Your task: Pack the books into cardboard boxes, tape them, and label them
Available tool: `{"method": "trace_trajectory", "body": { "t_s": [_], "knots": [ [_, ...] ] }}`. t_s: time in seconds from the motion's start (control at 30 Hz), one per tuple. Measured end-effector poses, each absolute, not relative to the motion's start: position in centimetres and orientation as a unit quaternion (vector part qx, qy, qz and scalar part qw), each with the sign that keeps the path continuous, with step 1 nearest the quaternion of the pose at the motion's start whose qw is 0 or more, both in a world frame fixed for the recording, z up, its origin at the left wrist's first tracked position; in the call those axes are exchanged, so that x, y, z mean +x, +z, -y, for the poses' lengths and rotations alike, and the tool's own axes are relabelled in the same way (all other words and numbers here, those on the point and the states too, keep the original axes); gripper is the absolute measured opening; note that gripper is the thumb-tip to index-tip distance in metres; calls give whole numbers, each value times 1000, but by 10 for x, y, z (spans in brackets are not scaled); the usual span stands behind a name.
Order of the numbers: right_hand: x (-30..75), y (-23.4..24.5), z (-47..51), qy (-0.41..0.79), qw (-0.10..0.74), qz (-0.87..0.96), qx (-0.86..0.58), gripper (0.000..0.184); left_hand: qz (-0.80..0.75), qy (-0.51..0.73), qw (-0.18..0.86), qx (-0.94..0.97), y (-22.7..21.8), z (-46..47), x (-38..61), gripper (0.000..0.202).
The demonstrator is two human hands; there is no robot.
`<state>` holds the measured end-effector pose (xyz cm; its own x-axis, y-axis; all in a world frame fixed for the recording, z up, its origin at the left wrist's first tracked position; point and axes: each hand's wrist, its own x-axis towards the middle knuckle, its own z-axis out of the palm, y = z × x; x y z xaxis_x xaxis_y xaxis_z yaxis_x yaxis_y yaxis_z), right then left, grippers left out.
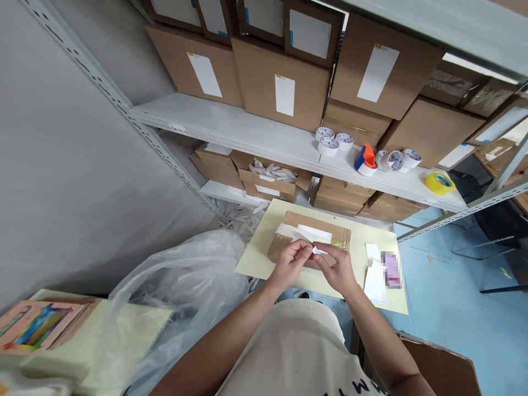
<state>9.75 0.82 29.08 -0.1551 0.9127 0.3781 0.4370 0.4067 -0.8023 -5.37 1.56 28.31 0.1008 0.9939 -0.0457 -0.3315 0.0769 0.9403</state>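
My left hand (293,260) and my right hand (337,268) are close together above a flat brown cardboard box (295,221) taped with clear tape, lying on a pale yellow tabletop (264,242). Both hands pinch a small white strip of paper (318,251) between their fingertips. A white label (314,232) lies on the box just beyond the hands. To the right of my right hand several white slips (375,278) lie on the tabletop.
A metal shelf (231,124) ahead carries cardboard boxes, white tape rolls (329,144), a tape dispenser (365,159) and a yellow roll (439,182). A clear plastic bag (185,286) bulges at my left. A colourful box (37,324) lies at the far left. An open carton (441,366) stands lower right.
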Motion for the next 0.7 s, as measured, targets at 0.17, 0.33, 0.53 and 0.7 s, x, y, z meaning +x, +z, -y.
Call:
{"method": "trace_trajectory", "body": {
  "t_s": [0.17, 0.33, 0.53, 0.7],
  "knots": [
    [112, 293, -15, 306, 448, 695, -471, 20, -432, 518, 539, 504, 278, -20, -38, 38],
    [120, 280, -18, 409, 473, 619, -474, 20, -449, 512, 480, 553, 270, -18, -25, 35],
    [126, 264, -20, 525, 488, 515, -470, 23, -467, 483, 426, 606, 274, -16, -19, 33],
    [118, 255, -24, 507, 505, 489, -500, 25, -480, 447, 437, 616, 273, -16, -35, 28]
  ]
}}
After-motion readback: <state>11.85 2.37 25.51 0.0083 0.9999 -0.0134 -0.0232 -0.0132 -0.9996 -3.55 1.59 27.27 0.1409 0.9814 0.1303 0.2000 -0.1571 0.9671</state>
